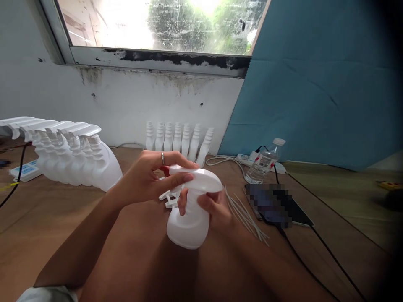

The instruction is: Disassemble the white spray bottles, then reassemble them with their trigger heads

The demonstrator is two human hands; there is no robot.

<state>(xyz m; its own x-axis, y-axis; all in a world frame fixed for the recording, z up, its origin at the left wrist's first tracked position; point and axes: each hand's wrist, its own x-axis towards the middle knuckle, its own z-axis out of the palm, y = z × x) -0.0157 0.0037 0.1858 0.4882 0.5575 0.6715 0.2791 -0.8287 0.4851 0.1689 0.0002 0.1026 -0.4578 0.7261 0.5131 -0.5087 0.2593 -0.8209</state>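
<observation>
A white plastic bottle [189,228] with a white spray head [206,180] on top is held between my hands at the middle of the view. My left hand [157,176], with a ring on one finger, grips the spray head from the left, thumb on its side and fingers over its top. My right hand [218,209] is wrapped round the bottle's neck from the right, a fingertip showing on the neck's left side. Small white plastic parts [170,199] lie just behind the bottle, partly hidden by my left hand.
White bottles with spray heads [75,159] stand in a row at left; more white bottles [178,136] line the wall. Thin white tubes [247,218], a clear water bottle [262,163], a dark phone-like device [294,205] and cables lie at right on the brown table [138,256].
</observation>
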